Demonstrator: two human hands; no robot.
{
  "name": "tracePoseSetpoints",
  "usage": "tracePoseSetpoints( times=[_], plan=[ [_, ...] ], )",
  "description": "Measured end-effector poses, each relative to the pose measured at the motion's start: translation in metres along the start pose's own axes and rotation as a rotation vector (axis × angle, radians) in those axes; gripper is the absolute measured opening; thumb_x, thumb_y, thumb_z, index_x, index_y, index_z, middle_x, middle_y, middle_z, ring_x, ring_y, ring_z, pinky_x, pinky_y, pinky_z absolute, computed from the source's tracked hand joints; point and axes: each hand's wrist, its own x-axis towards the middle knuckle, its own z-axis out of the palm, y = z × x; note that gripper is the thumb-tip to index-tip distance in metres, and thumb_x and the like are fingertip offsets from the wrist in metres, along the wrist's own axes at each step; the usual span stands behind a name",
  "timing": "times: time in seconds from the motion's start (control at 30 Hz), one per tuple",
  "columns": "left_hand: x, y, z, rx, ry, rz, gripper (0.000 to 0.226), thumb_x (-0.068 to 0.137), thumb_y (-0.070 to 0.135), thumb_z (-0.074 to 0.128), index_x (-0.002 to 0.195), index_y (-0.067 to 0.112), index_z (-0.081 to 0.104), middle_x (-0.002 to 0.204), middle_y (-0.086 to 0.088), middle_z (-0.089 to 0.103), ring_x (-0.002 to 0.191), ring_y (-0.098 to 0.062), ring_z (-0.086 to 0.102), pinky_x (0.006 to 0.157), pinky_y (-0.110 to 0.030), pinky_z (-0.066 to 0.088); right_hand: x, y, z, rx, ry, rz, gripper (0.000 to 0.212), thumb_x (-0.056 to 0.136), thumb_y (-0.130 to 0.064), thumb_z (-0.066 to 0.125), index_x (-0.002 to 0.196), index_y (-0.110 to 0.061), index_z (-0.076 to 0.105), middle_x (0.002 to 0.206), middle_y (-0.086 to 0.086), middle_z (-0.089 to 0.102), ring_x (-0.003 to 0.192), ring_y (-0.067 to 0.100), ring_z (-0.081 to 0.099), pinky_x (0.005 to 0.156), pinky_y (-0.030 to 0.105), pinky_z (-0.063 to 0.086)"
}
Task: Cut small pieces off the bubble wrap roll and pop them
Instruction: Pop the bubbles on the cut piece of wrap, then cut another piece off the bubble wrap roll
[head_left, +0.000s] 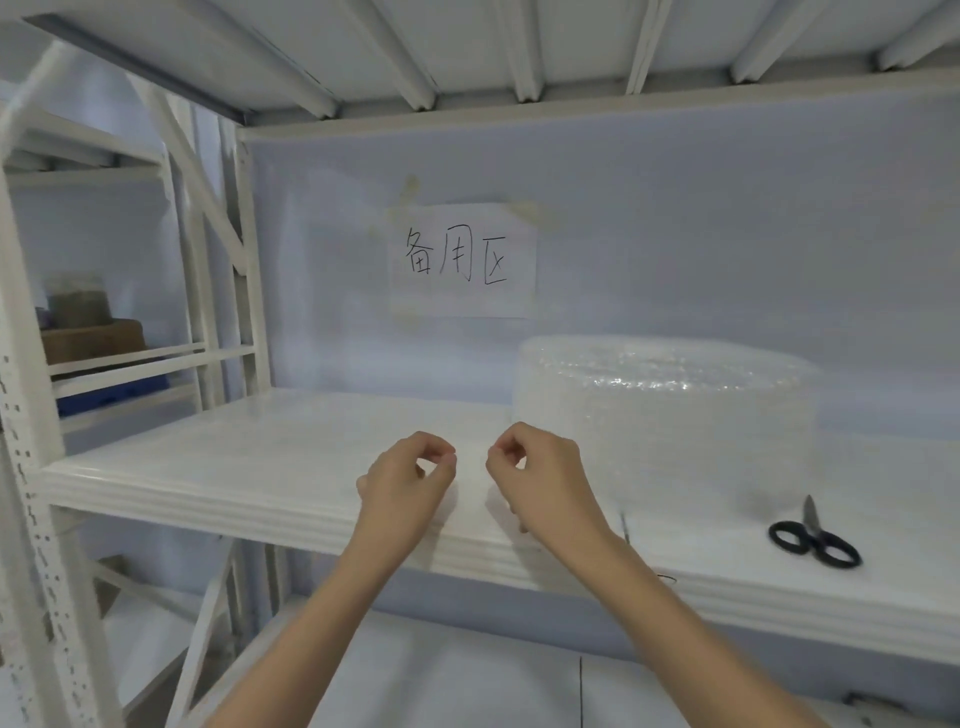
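Note:
A big roll of clear bubble wrap (665, 410) stands on end at the back right of the white shelf (234, 467). Black-handled scissors (813, 540) lie shut on the shelf, to the right of the roll's front. My left hand (405, 483) and my right hand (535, 478) hover side by side over the shelf's front edge, just left of the roll. Each pinches thumb against forefinger. A small, nearly see-through piece of bubble wrap (471, 467) seems stretched between the two pinches; its outline is faint.
A paper sign (462, 260) with handwritten characters is taped to the back wall. A rack at the left holds a brown box (93, 338) and a blue bin (114, 395). A shelf board runs overhead and a lower shelf (467, 675) lies beneath.

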Motion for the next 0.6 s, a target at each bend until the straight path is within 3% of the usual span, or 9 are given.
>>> tracePoseSetpoints(
  times=[0.07, 0.17, 0.27, 0.37, 0.47, 0.6],
  plan=[
    [-0.01, 0.023, 0.023, -0.123, -0.057, 0.051, 0.01, 0.089, 0.029, 0.059, 0.082, 0.03, 0.067, 0.09, 0.019, 0.071, 0.074, -0.008, 0.061, 0.083, -0.034, 0.049, -0.015, 0.001, -0.035, -0.082, 0.082, -0.016, 0.023, 0.087, -0.025, 0.053, 0.072, -0.009, 0.059, 0.071, 0.002, 0.063, 0.061, 0.021, 0.055, 0.058, 0.035, 0.05],
    [-0.025, 0.052, 0.055, -0.241, -0.199, 0.071, 0.01, 0.09, 0.031, 0.061, 0.084, 0.029, 0.069, 0.091, 0.017, 0.071, 0.069, 0.002, 0.058, 0.07, -0.019, 0.044, -0.033, 0.017, -0.09, -0.188, 0.278, -0.012, 0.035, 0.088, -0.025, 0.053, 0.062, -0.002, 0.048, 0.054, 0.003, 0.044, 0.052, 0.016, 0.035, 0.052, 0.031, 0.036],
    [-0.032, 0.069, 0.081, -0.275, -0.264, 0.029, 0.018, 0.088, 0.04, 0.064, 0.1, 0.026, 0.068, 0.098, 0.014, 0.07, 0.085, -0.001, 0.063, 0.07, -0.019, 0.045, -0.044, 0.049, -0.143, -0.448, 0.383, 0.07, 0.038, 0.089, -0.025, 0.049, 0.058, -0.003, 0.043, 0.052, 0.006, 0.043, 0.053, 0.024, 0.038, 0.052, 0.033, 0.034],
    [-0.036, 0.08, 0.094, -0.316, -0.194, -0.06, 0.031, 0.088, 0.037, 0.066, 0.11, 0.02, 0.053, 0.093, 0.011, 0.063, 0.083, -0.006, 0.06, 0.062, -0.022, 0.042, -0.052, 0.084, -0.179, -0.76, 0.316, 0.264, 0.035, 0.088, -0.025, 0.044, 0.058, -0.009, 0.038, 0.061, 0.009, 0.053, 0.059, 0.032, 0.049, 0.051, 0.032, 0.033],
    [-0.039, 0.082, 0.098, -0.336, -0.145, -0.084, 0.038, 0.089, 0.033, 0.067, 0.114, 0.019, 0.042, 0.089, 0.01, 0.058, 0.078, -0.004, 0.056, 0.059, -0.022, 0.04, -0.058, 0.103, -0.195, -0.879, 0.205, 0.418, 0.032, 0.087, -0.031, 0.049, 0.062, -0.012, 0.044, 0.073, 0.007, 0.056, 0.066, 0.029, 0.049, 0.054, 0.03, 0.035],
    [-0.036, 0.076, 0.099, -0.308, -0.194, -0.112, 0.027, 0.088, 0.028, 0.069, 0.108, 0.017, 0.053, 0.081, 0.008, 0.06, 0.073, -0.01, 0.058, 0.061, -0.023, 0.041, -0.057, 0.102, -0.206, -0.84, 0.093, 0.546, 0.032, 0.083, -0.037, 0.054, 0.06, -0.018, 0.041, 0.072, 0.003, 0.051, 0.076, 0.03, 0.052, 0.063, 0.029, 0.04]
  ],
)
